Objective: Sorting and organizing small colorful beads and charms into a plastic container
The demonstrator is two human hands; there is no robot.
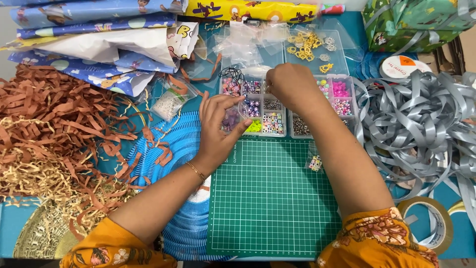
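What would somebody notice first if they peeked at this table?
Probably the two hands in the middle: the left hand holds a small clear bag of purple beads, and the right hand reaches into the bead box full of bright colours. Then the green cutting mat below them, the heap of brown paper shreds on the left and the tangled grey ribbon on the right.

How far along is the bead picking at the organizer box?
Done: the bead organizer sits open above the green cutting mat. In hand: the left hand rests at the box's near left corner by the purple beads, while the right hand reaches into its upper compartments; its grip is hidden. Left: the mat shows no beads or strung piece.
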